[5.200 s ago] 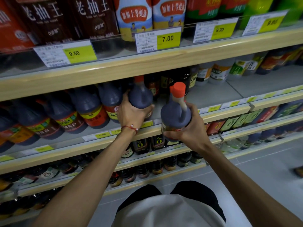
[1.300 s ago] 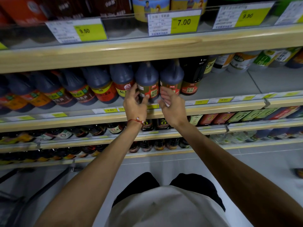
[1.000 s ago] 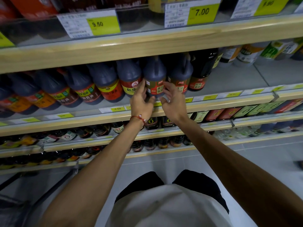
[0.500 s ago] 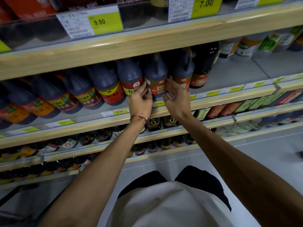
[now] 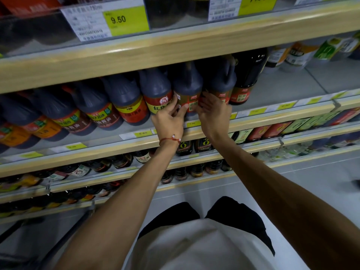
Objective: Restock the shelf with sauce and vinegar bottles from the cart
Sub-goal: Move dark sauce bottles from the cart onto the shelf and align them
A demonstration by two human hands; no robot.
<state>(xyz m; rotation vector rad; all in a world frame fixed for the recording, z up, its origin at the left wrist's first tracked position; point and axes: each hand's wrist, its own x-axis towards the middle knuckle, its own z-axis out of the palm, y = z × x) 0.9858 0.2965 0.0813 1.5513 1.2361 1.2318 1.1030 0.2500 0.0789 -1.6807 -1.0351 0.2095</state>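
A row of dark sauce bottles stands on the middle shelf (image 5: pixel 259 118). My left hand (image 5: pixel 168 120), a red string at its wrist, grips the lower left side of one dark bottle (image 5: pixel 187 84), thumb on its label and fingers in the gap beside the red-labelled bottle (image 5: pixel 155 90). Opposite it, the fingers of my right hand (image 5: pixel 213 114) lie spread against that bottle's right side and the foot of the neighbouring dark bottle (image 5: pixel 220 80). Both of these bottles stand upright at the shelf front.
A taller black bottle (image 5: pixel 247 75) stands just right of them, then bare shelf and pale-labelled bottles (image 5: pixel 292 55) further back. The wooden upper shelf edge (image 5: pixel 175 49) hangs low over the bottle tops. Lower shelves hold small bottles. A dark cart frame (image 5: pixel 58 240) shows at bottom left.
Earlier each hand carried a bottle to the shelf; both now stand in the row. Over the last second both hands have stayed at the middle bottle's base while the view moved closer.
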